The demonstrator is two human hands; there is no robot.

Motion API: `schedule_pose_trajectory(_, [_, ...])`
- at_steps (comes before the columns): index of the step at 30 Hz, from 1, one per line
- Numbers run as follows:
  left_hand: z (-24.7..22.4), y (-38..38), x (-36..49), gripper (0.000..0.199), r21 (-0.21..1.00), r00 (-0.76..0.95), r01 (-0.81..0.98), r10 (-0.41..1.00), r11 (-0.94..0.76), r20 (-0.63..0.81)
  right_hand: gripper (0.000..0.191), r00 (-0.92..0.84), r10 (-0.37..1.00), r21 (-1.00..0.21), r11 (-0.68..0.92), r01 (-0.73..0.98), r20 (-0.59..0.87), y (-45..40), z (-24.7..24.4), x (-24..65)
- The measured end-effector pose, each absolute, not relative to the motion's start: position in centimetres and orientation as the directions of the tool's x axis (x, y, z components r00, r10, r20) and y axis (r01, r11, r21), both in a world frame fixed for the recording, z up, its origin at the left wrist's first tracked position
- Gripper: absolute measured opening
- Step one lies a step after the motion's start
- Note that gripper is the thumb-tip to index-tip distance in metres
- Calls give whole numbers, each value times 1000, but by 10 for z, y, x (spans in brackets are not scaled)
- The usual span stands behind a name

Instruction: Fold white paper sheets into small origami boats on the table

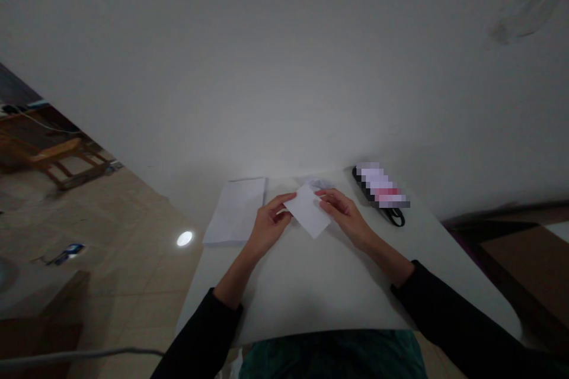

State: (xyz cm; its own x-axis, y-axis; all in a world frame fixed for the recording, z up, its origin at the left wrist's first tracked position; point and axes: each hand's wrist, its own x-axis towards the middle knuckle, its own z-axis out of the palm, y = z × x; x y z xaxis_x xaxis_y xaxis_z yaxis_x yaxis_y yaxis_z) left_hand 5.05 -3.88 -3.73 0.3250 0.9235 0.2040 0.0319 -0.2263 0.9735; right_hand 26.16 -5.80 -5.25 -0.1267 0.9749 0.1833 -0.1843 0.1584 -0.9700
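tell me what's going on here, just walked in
Someone's left hand and right hand hold a small white paper, one corner pointing toward them, over a white table. A paper stack lies beside the left hand. Beyond the right hand lies a black-edged item, pixelated.

Matt, smooth paper was seen in the white sheet point(313, 219) and likewise in the stack point(237, 210). The tabletop point(311, 290) was finished smooth and pale. The wall point(284, 71) was left matt, roughened at the upper right. Light was mirrored by glossy floor tiles point(142, 266); wood was shown in the chair point(60, 154), matt cloth in the black sleeves point(202, 328)
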Motion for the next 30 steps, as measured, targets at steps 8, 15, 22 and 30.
schedule_pose_trajectory(8, [-43,-37,55,36,971,198,71,958,-226,209,40,-94,949,-927,267,-262,300,-61,-44,261])
schedule_pose_trajectory(15, [-45,-39,57,33,953,157,174,962,-249,223,70,-74,889,-892,453,-15,452,-69,-42,255])
schedule_pose_trajectory(22, [-43,-48,63,24,902,339,233,900,-363,275,43,-16,799,-771,585,252,601,-69,-43,260])
schedule_pose_trajectory(30, [-49,-51,72,60,947,436,-321,892,26,123,52,65,843,-813,492,310,535,-72,-52,259])
